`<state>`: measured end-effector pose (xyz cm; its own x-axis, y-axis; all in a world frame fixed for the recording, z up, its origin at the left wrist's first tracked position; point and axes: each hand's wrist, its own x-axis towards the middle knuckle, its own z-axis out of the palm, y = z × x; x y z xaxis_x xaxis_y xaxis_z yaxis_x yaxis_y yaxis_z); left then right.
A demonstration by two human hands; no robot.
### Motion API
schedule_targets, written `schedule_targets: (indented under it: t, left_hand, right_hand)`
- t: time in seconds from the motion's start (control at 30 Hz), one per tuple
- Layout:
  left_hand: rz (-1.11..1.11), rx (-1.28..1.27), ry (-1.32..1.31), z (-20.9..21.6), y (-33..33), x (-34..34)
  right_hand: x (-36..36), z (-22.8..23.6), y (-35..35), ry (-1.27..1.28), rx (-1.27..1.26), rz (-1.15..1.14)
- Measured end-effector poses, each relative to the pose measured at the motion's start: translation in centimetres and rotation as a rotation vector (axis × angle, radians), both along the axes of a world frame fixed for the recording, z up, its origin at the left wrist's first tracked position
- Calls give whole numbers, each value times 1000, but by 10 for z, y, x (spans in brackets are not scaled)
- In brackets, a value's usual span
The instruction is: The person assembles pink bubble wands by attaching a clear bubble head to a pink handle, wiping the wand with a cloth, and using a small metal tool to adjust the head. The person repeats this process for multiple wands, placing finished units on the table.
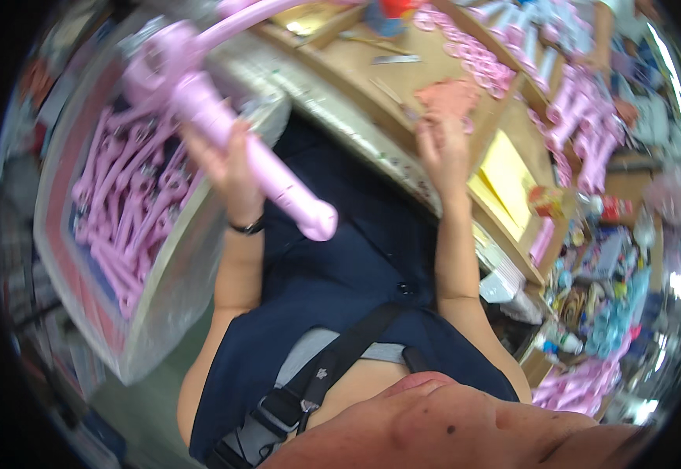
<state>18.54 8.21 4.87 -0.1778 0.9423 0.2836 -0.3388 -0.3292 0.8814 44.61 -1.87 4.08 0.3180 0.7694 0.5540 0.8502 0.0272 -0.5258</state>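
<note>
My left hand [227,168] is wrapped around a pink tubular plastic part [258,168]. Its large rounded head with an opening points to the upper left, and its tapered end reaches over my lap. Another pink tube branches from the head toward the top edge; blur keeps me from telling the exact kind. At the wooden tray on the table, my right hand [443,148] has its fingers closed on the near edge of a crumpled salmon-coloured cloth [448,98].
At my left stands a large bin [149,316] lined with clear plastic, holding several pink parts [133,195]. The wooden tray [356,66] carries pink rings [477,66], a small metal strip [396,59] and yellow paper [506,184]. More pink parts [586,117] lie farther right.
</note>
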Motion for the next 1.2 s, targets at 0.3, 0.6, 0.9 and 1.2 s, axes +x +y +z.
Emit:
schedule_targets:
  t: [0.3,0.6,0.9,1.2]
  left_hand:
    - [-261,-71,-150,-7,10,-64]
    - [-451,-190,-150,-20,-3,-60]
    - [-841,-227,-304,-15,10,-39]
    - [-848,-339,-416,-21,6,-42]
  right_hand:
    - [98,25,-109,-71,-156,-357]
    - [156,52,-168,-467,224,-903]
    - [178,18,-160,231,150,-654]
    - [133,6,-82,283,38,-430]
